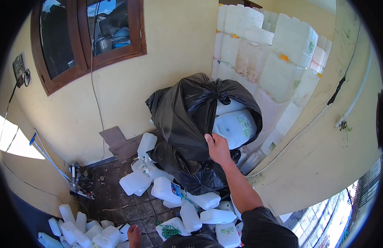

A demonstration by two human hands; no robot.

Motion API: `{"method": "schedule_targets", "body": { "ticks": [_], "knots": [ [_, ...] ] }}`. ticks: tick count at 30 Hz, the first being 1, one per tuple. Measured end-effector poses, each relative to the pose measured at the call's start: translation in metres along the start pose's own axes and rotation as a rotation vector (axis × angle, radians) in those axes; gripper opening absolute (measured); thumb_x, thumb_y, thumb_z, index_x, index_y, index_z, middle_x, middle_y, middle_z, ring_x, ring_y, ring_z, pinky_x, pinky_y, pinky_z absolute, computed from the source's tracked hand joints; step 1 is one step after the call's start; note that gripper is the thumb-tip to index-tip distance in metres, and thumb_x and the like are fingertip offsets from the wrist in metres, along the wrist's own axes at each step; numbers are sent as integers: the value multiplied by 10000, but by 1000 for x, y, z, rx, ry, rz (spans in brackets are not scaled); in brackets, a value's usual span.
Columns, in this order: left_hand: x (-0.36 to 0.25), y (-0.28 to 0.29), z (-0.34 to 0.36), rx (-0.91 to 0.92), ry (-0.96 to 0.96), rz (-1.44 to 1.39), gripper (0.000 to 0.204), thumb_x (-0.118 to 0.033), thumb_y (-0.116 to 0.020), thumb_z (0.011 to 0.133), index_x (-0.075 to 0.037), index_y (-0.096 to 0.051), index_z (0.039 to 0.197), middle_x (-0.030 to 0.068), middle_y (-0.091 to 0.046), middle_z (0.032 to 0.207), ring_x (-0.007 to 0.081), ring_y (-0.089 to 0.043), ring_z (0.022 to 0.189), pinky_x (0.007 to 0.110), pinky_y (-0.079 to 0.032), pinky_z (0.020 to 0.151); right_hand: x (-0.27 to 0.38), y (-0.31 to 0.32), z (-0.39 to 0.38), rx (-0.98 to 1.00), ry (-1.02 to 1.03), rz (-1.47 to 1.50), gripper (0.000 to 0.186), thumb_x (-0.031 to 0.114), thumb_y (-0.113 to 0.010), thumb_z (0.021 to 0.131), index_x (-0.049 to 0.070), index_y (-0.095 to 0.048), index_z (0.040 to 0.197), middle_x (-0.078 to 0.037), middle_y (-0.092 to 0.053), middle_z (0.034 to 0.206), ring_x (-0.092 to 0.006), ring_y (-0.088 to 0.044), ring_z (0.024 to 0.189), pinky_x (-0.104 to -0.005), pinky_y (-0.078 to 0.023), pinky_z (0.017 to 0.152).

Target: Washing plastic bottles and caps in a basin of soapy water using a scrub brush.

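My right hand (216, 145) reaches forward and grips the edge of a large knotted black plastic bag (179, 115). Inside its opening show white plastic jerrycans (237, 128). A second black bag (199, 177) lies underneath. Loose white jerrycans (162, 189) spill over the tiled ground below, one with green string (170, 229) on it. At the lower left, what looks like a bare foot (133, 235) shows beside more jerrycans (78, 234). My left hand is out of sight.
Stacked translucent jerrycans (288, 58) fill a recess at the back right. A cream wall (311, 161) with cables borders the right. A wooden-framed window (82, 64), leaning brown boards (117, 142) and long-handled tools (51, 161) line the left and back.
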State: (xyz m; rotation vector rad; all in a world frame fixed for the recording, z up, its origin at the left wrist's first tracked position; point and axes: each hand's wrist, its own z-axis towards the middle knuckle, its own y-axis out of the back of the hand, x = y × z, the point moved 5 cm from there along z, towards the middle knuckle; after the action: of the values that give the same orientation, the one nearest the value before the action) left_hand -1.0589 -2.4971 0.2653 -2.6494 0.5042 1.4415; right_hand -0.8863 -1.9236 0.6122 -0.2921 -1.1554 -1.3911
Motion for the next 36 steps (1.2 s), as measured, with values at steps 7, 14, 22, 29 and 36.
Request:
{"method": "schedule_targets", "body": {
  "ticks": [7,14,22,29,36],
  "knots": [
    [-375,-321,-150,313,-1483,444,730,-254,-879,723,-75,-591,1369,171,-586,1334,382,-542,1274,469,-426,1105,37,-35,-142,94,-125,-86,374,344,-605,1024,8,-566,867,-244,-618,699,-488,-628,700,-564,-463,606],
    [-429,-486,-160,393,-1666,945,568,-317,-824,811,-102,-632,1300,185,-607,1313,414,-571,1225,512,-436,1075,11,-26,-215,197,-132,29,320,314,-644,998,0,-599,952,-200,-622,752,-435,-639,699,-510,-481,610],
    [-399,-515,-111,261,-1260,610,332,-339,-573,1047,-50,-706,951,229,-719,924,424,-680,920,472,-533,743,-36,-13,-216,382,-160,319,240,199,-612,996,-22,-624,1090,-200,-584,979,-393,-593,909,-447,-469,789],
    [-377,-506,-104,369,-505,47,504,-447,-549,1076,35,-695,1060,110,-688,922,219,-598,823,378,-478,782,-66,-21,-243,294,-208,474,393,104,-575,980,-70,-583,1333,-214,-610,1125,-338,-597,1001,-399,-480,894],
    [-402,-482,-134,545,-631,103,517,-511,-676,993,-3,-659,1086,75,-669,951,180,-577,884,353,-467,820,-185,43,-325,-872,-713,893,68,15,-461,977,58,-509,999,-86,-563,818,-203,-471,349,-349,-519,389]
  ]
}}
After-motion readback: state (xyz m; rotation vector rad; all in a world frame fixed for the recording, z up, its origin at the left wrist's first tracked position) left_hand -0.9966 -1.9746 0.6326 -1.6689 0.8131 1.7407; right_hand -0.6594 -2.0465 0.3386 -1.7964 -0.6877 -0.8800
